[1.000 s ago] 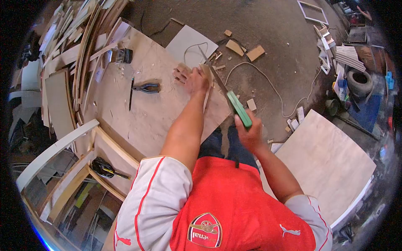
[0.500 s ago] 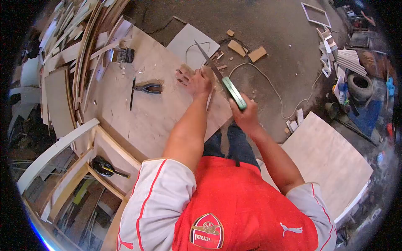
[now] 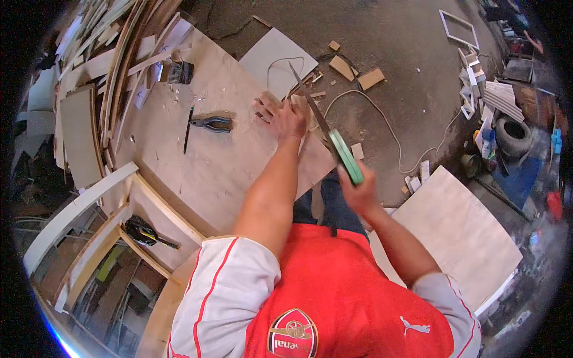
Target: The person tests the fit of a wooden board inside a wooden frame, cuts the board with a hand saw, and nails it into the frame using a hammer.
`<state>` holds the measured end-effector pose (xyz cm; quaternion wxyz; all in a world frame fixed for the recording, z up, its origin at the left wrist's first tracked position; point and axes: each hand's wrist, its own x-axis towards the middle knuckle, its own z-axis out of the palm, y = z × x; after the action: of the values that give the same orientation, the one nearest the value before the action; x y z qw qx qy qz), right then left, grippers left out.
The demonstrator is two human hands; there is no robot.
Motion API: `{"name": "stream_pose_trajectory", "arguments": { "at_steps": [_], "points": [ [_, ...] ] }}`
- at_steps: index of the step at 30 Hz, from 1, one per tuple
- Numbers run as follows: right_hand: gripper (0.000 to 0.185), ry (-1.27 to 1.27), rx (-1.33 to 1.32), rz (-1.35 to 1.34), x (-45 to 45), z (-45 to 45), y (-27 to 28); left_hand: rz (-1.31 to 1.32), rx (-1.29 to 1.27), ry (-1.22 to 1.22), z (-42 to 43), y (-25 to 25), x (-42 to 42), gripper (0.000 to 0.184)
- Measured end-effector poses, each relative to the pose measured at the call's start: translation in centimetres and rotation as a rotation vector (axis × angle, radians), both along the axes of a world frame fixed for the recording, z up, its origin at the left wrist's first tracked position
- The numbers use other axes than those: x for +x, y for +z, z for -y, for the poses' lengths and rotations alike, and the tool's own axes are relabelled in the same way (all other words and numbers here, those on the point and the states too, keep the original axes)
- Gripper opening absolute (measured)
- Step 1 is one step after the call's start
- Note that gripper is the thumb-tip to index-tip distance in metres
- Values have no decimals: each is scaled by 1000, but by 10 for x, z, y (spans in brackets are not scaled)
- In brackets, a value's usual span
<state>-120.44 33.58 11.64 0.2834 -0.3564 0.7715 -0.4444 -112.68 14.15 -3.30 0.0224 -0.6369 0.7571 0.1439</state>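
Observation:
My right hand (image 3: pixel 359 190) is closed round the green handle (image 3: pixel 346 156) of a hand saw. The saw's dark blade (image 3: pixel 316 110) slants up and away, beside a small piece of wood (image 3: pixel 305 113) at the edge of the board. My left hand (image 3: pixel 287 119) presses and grips this wood against the worktop, its fingers curled; part of the piece is hidden under the hand. Left of that hand, pliers (image 3: pixel 213 123) and a dark pencil-like stick (image 3: pixel 188 131) lie on the pale plywood worktop (image 3: pixel 239 173).
Strips of wood (image 3: pixel 119 65) are piled at the left, near a curved wooden frame (image 3: pixel 89 203). Offcuts (image 3: pixel 371 79) and a cable (image 3: pixel 391 126) lie on the floor. A plywood sheet (image 3: pixel 459 221) leans at the right, with a tyre (image 3: pixel 513 136) beyond.
My right hand has drawn the saw back toward my body and to the right. My left hand stays on the wood. The view has shifted slightly.

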Motion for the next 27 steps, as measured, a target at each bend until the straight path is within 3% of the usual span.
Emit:
{"name": "stream_pose_trajectory", "arguments": {
  "at_steps": [3,6,7,10,14,17,20,21,22,24,27],
  "points": [
    [22,3,141,14,-9,59,-25,-29,-10,5,-4,-2,4,51],
    [18,-27,73,56,0,16,-9,-22,13,7,-6,5,3,51],
    [18,-97,-126,9,11,8,6,-14,20,17,-2,6,-1,51],
    [22,-34,99,104,4,11,-3,-6,14,-7,-3,-2,3,51],
    [23,1,145,19,-7,48,-25,0,33,-3,-3,2,0,50],
    [24,-31,53,160,3,-3,19,36,42,-5,-4,0,0,50],
    [25,-39,43,-17,-6,20,-24,10,26,6,-3,-7,-1,49],
    [25,-88,7,-142,-11,42,-72,5,29,-2,-6,-11,5,49],
    [24,-18,151,162,-24,79,-27,-9,18,-12,-3,-12,6,49],
    [23,-11,212,155,-22,65,-19,4,55,-5,-2,1,1,49],
    [23,-43,52,141,-6,14,10,14,53,14,-4,3,0,49]
  ]
}}
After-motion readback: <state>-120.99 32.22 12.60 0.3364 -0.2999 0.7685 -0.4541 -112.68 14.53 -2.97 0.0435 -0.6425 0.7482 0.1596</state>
